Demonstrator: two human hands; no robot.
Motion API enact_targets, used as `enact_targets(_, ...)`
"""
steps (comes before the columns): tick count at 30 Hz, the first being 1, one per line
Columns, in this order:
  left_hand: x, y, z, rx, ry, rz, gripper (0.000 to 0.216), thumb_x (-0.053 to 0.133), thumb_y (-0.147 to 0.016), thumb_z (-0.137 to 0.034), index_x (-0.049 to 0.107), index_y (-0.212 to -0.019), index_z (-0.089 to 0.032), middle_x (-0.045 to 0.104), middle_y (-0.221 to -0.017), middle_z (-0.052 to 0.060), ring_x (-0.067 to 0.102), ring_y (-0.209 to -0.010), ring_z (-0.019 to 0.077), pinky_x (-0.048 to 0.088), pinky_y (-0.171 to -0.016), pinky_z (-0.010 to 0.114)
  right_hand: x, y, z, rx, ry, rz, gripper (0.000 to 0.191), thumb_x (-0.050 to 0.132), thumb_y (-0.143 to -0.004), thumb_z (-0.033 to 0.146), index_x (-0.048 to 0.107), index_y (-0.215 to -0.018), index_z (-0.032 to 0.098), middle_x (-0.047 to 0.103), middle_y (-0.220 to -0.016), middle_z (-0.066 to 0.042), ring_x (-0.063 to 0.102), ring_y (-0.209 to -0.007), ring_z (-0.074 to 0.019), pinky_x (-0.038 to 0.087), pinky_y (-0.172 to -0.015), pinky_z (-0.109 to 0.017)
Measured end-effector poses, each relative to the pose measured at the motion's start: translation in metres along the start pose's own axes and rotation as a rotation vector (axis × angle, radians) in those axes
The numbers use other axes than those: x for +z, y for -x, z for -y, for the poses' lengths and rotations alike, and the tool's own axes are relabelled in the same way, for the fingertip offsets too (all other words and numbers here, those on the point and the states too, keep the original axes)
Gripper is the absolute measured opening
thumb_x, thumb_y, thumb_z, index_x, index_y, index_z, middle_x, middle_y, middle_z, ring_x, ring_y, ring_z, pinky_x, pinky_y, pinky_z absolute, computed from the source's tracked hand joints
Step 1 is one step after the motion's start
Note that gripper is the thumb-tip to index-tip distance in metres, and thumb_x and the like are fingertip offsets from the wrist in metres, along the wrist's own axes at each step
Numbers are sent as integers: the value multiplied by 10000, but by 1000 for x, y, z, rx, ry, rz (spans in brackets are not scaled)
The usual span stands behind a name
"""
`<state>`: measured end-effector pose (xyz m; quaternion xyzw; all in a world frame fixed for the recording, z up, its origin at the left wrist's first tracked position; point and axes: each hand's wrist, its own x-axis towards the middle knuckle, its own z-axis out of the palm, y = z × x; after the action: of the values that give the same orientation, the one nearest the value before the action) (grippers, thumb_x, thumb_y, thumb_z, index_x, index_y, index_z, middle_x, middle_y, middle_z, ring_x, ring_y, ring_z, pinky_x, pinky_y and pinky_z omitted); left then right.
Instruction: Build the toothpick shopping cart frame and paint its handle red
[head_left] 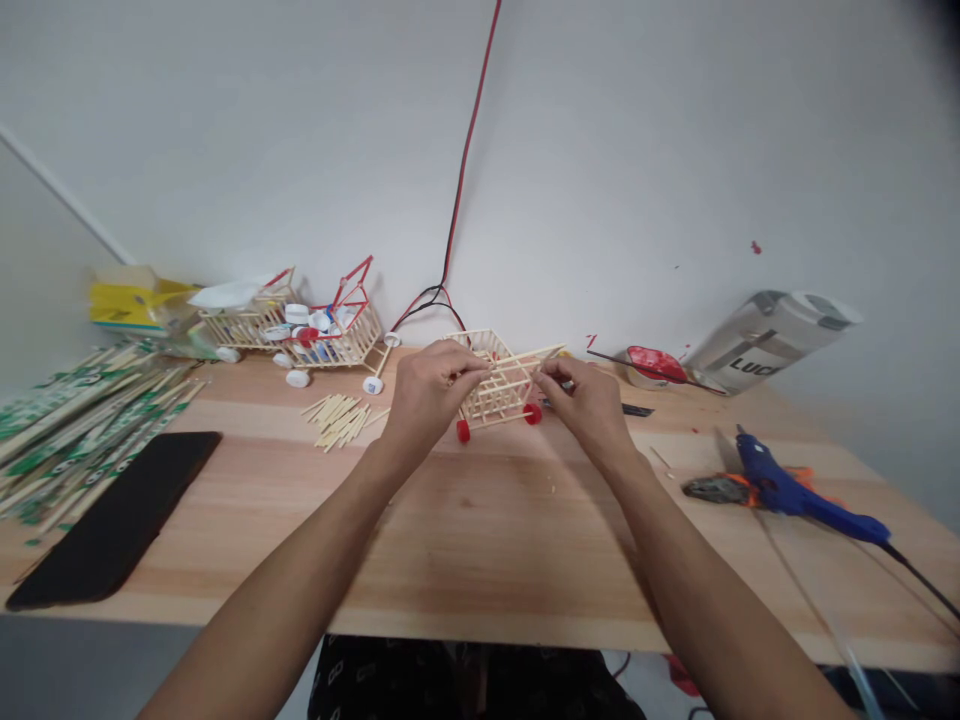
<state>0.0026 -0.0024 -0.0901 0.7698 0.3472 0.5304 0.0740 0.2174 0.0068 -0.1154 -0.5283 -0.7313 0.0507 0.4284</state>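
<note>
A small cart (pixel 495 402) built of thin wooden sticks, with red bottle-cap wheels, stands on the table in front of me. Over its near top edge lies a light frame of wooden sticks (pixel 517 374), pinched at both ends. My left hand (pixel 431 390) has its thumb and fingertips closed on the left end. The right end is between the thumb and fingers of my right hand (pixel 581 400). Whether the frame is joined to the cart I cannot tell. Short cut sticks (pixel 339 420) lie in a loose pile left of my left hand.
Two finished-looking stick carts (pixel 337 340), one filled with bottle caps, stand at the back left. Wrapped chopsticks (pixel 82 430) and a black flat pad (pixel 120 515) lie at left. To the right are a blue glue gun (pixel 802 495), pliers (pixel 716 489) and a red-stained container (pixel 654 366).
</note>
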Motion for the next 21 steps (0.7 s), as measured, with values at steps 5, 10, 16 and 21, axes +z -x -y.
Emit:
enact_targets(5,0,0,0,1,-5,-9,80,676,-820,-181,748,-787,-192,736,-812,52,674,-794,165,539,-736,304,-1,0,1,-16,20,2,132,546,-838,236,612,-729,202,670,-736,-20,585,-685,-164,421,-673,-280)
enact_targets(10,-1,0,-1,-7,35,-1,74,688,-812,-172,759,-828,-183,740,-837,56,674,-805,161,539,-740,291,-1,-2,1,-16,29,-7,133,555,-839,229,603,-720,196,672,-731,-17,585,-674,-155,414,-660,-267)
enact_targets(16,-2,-1,-1,-10,28,2,80,688,-806,-156,758,-830,-186,733,-835,48,663,-809,157,521,-744,289,0,-1,0,-26,22,-22,155,553,-846,247,607,-710,194,682,-736,-20,586,-672,-153,419,-661,-266)
enact_targets(21,-1,0,-1,-28,26,-6,113,680,-799,-126,755,-835,-203,689,-822,31,628,-771,137,490,-679,262,0,-2,1,-29,13,-25,151,550,-847,254,617,-725,197,691,-745,-25,592,-673,-159,429,-662,-274)
